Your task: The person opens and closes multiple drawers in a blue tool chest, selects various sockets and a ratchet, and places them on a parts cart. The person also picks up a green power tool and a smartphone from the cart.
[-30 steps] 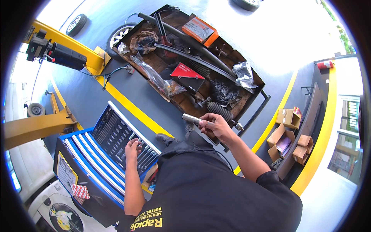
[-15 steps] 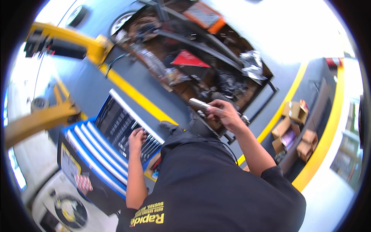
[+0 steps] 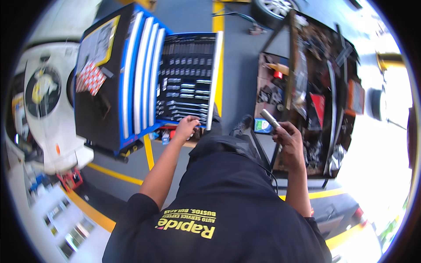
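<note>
In my right hand (image 3: 289, 139) is a silver, tube-shaped metal tool (image 3: 269, 118), its free end pointing up and left; its exact kind is unclear. My left hand (image 3: 187, 128), fingers bent together, is at the near end of a pulled-out drawer (image 3: 214, 83) of a blue and black tool cabinet (image 3: 115, 83). Whatever those fingertips pinch, if anything, is too small to make out. Beside them, several shiny wrenches (image 3: 188, 107) lie in the drawer's dark tray. Farther back in it sit rows of sockets (image 3: 184, 65).
At right stands a dark metal workbench (image 3: 307, 147) cluttered with parts, a red triangular piece (image 3: 316, 109) and plastic wrap. A wheel (image 3: 274, 9) lies beyond it. A white car (image 3: 48, 131) is at far left. A checkered red-white packet (image 3: 90, 78) rests on the cabinet.
My view has swung round, so the cabinet now stands upright at left and the workbench at right. The metal tool stays in my right hand; my left hand remains by the drawer.
</note>
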`<state>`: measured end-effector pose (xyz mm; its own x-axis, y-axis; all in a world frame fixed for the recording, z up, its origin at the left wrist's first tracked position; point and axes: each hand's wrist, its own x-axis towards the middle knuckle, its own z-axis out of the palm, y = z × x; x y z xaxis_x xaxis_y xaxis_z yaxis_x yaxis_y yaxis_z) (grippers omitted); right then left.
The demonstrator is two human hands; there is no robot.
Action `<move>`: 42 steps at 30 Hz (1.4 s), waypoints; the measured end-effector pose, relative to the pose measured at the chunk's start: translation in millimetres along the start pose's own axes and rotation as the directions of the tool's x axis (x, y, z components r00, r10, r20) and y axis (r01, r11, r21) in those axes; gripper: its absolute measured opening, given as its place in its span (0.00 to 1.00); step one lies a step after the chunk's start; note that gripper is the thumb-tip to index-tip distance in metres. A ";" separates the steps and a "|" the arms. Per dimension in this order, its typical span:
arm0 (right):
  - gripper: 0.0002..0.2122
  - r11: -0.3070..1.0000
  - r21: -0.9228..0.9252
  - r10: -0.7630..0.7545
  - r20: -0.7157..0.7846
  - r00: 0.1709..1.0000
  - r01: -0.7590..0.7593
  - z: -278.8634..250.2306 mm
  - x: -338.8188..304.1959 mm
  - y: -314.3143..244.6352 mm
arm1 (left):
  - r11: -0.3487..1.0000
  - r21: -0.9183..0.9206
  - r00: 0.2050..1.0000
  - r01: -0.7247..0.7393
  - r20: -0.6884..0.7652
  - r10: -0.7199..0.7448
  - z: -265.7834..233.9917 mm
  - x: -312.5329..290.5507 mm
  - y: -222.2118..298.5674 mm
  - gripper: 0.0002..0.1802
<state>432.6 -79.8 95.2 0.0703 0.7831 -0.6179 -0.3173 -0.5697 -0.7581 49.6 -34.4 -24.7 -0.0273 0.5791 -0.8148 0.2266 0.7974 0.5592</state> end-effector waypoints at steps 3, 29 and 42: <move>0.10 0.994 -0.108 0.035 0.001 0.999 -0.034 26.6 18.3 -14.2 | 0.988 -0.153 0.999 -0.008 -0.037 0.002 -22.1 -2.2 -21.2 0.09; 0.11 0.950 -0.260 0.153 -0.093 0.984 -0.172 116.3 35.2 -54.8 | 0.540 -0.101 0.425 -0.836 -0.741 0.520 -153.4 29.1 84.7 0.13; 0.10 0.896 -0.414 0.173 -0.013 0.985 -0.162 132.5 35.2 -80.5 | 0.478 0.094 0.229 -0.873 -0.787 0.572 -146.4 41.4 81.2 0.20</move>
<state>335.4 26.6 162.1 0.0263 0.6697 -0.7421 0.0960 -0.7406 -0.6650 -75.7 79.2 9.4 -0.6432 0.7223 0.2543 0.2239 -0.1402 0.9645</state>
